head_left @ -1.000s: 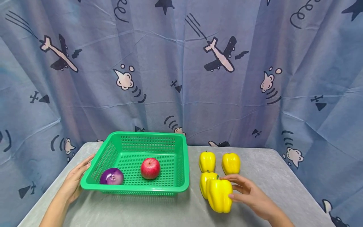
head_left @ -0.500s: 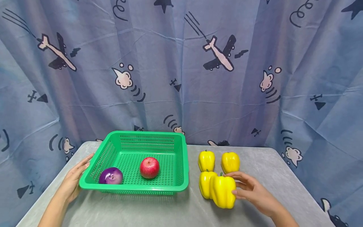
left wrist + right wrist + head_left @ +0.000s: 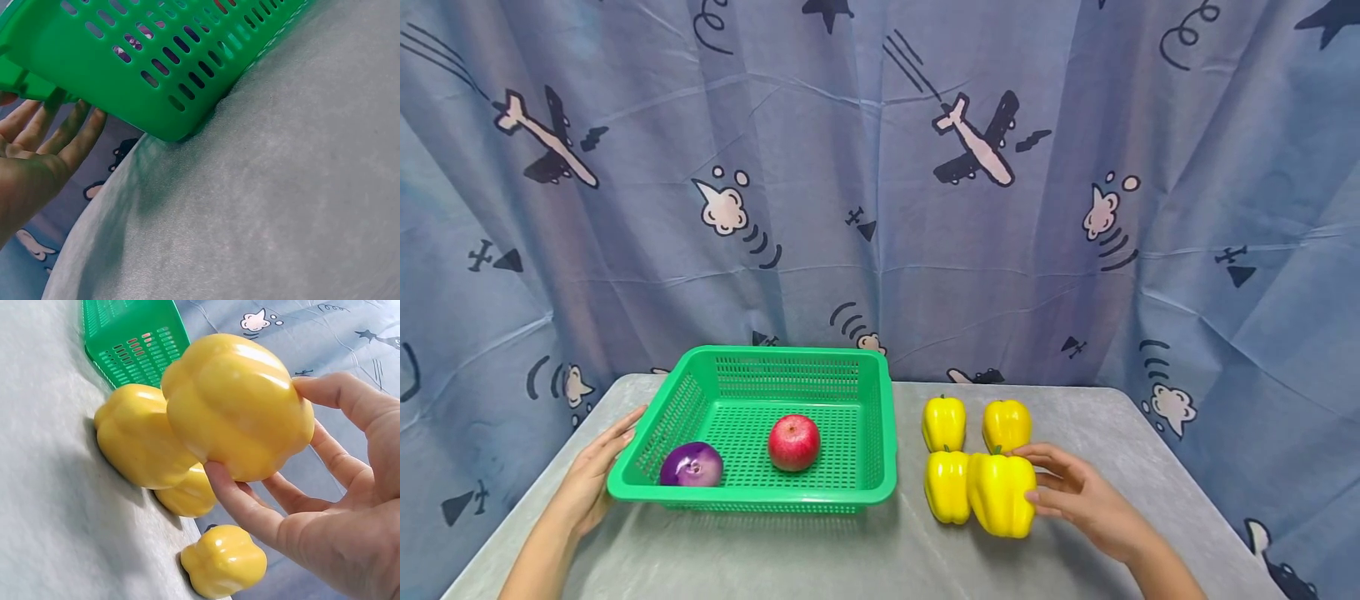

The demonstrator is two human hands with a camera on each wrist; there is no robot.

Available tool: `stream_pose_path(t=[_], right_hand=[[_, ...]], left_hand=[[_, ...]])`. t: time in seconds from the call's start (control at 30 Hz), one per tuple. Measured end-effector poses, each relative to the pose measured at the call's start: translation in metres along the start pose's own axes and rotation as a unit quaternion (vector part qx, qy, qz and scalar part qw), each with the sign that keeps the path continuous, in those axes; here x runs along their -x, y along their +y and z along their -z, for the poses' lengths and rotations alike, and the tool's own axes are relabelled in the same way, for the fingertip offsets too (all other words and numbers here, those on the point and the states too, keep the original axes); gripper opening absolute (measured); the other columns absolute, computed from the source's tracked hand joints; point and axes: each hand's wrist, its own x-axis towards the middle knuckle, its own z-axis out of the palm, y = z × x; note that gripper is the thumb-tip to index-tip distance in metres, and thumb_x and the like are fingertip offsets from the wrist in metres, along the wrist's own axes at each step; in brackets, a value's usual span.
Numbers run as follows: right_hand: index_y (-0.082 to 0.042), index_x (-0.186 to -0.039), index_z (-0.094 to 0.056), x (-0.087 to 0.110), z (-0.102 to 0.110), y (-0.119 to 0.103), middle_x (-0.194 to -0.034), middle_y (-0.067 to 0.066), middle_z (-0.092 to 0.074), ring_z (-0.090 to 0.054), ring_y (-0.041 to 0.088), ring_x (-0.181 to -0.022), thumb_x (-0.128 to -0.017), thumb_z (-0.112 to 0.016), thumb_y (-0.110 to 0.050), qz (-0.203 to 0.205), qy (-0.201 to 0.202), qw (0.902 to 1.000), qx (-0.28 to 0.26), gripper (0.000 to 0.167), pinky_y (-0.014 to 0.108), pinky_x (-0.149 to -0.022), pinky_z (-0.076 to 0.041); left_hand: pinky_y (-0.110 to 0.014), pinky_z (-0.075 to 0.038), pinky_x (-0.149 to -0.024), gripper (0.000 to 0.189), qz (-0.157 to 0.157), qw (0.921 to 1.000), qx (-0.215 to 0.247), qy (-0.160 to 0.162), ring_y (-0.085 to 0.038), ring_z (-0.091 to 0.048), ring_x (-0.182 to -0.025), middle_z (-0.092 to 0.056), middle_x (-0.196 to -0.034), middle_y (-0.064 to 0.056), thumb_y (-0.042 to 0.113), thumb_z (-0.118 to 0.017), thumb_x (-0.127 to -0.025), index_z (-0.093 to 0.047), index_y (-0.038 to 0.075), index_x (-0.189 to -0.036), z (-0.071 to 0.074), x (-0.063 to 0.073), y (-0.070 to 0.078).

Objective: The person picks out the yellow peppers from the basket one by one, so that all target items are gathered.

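Observation:
My right hand (image 3: 1093,508) pinches a yellow bell pepper (image 3: 1003,493) between thumb and fingertips at its right side. In the right wrist view this pepper (image 3: 234,409) is raised above the grey tabletop. Directly left of it stands another yellow bell pepper (image 3: 947,487), overlapped by it. Behind them are two more, a left rear pepper (image 3: 943,425) and a right rear pepper (image 3: 1006,425). At the left, my left hand (image 3: 591,475) touches the side of a green plastic basket (image 3: 752,496), fingers extended under its rim in the left wrist view.
Inside the basket sit a purple round vegetable (image 3: 692,464), perhaps an onion, at the front left and a red round fruit (image 3: 793,443) nearer the middle. A grey table (image 3: 820,558) bears everything. Behind its far edge hangs a blue curtain (image 3: 820,208) printed with planes.
The right hand has carried its pepper rightward and slightly back, so more of the pepper on the left shows. The left hand stays at the basket; the whole head view has shifted slightly.

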Motion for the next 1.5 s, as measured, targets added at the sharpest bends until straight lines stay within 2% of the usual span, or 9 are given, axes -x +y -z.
stream_pose_path(t=[0.33,0.53,0.73,1.2,1.27,1.33,1.5], right_hand=[[-0.039,-0.135,-0.063,0.0,0.009,0.001,-0.136,-0.014,-0.052,-0.06,0.004,-0.119,-0.107,-0.061,-0.009,-0.035,0.024,0.9991,0.003,0.041,0.036,-0.094,-0.061],[-0.04,-0.136,-0.062,0.0,0.015,0.004,-0.136,-0.013,-0.051,-0.061,0.003,-0.119,-0.106,-0.06,-0.008,-0.037,0.029,0.9989,0.004,0.043,0.035,-0.094,-0.061],[-0.04,-0.136,-0.062,-0.001,0.02,0.009,-0.141,-0.006,-0.049,-0.062,0.004,-0.118,-0.107,-0.06,-0.009,-0.048,0.035,0.9982,0.002,0.042,0.035,-0.094,-0.062],[-0.036,-0.136,-0.064,-0.005,0.027,0.021,-0.146,0.003,-0.047,-0.062,0.005,-0.116,-0.106,-0.061,-0.01,-0.058,0.064,0.9962,0.007,0.039,0.04,-0.094,-0.063],[-0.036,-0.136,-0.064,-0.005,0.028,0.022,-0.148,0.007,-0.047,-0.062,0.006,-0.116,-0.107,-0.061,-0.011,-0.062,0.065,0.9959,0.006,0.039,0.041,-0.094,-0.063],[-0.035,-0.137,-0.064,-0.006,0.029,0.024,-0.152,0.017,-0.044,-0.062,0.008,-0.116,-0.107,-0.061,-0.012,-0.066,0.067,0.9956,0.006,0.038,0.042,-0.095,-0.063],[-0.031,-0.14,-0.063,-0.006,0.03,0.028,-0.16,0.037,-0.027,-0.061,0.01,-0.116,-0.106,-0.062,-0.014,-0.076,0.075,0.9943,0.008,0.038,0.045,-0.096,-0.063]], left_hand=[[-0.026,-0.063,-0.087,0.057,-0.004,1.0,-0.002,-0.004,-0.008,-0.072,-0.11,-0.071,-0.134,0.008,0.003,-0.022,-0.115,-0.063,0.029,-0.147,0.0,0.0,0.0],[-0.026,-0.064,-0.086,0.057,-0.002,1.0,-0.007,-0.002,-0.008,-0.073,-0.109,-0.071,-0.133,0.008,0.003,-0.023,-0.115,-0.063,0.029,-0.147,-0.001,0.0,0.001],[-0.026,-0.064,-0.086,0.057,0.002,1.0,-0.008,0.001,-0.008,-0.073,-0.109,-0.071,-0.133,0.008,0.004,-0.023,-0.116,-0.063,0.03,-0.146,-0.001,0.0,0.001],[-0.026,-0.064,-0.086,0.056,0.003,0.9999,-0.006,0.008,-0.008,-0.073,-0.108,-0.072,-0.132,0.009,0.004,-0.024,-0.116,-0.064,0.03,-0.145,-0.002,0.0,0.002],[-0.026,-0.064,-0.086,0.056,0.002,1.0,-0.004,0.006,-0.008,-0.073,-0.109,-0.072,-0.133,0.008,0.004,-0.024,-0.116,-0.064,0.03,-0.145,-0.002,0.0,0.002],[-0.026,-0.064,-0.086,0.057,0.001,1.0,-0.004,0.005,-0.008,-0.073,-0.109,-0.072,-0.133,0.008,0.004,-0.023,-0.116,-0.064,0.03,-0.146,-0.002,0.0,0.001],[-0.025,-0.063,-0.086,0.057,-0.002,1.0,-0.007,0.006,-0.008,-0.073,-0.109,-0.072,-0.132,0.008,0.003,-0.023,-0.115,-0.064,0.029,-0.145,-0.002,0.0,0.001]])
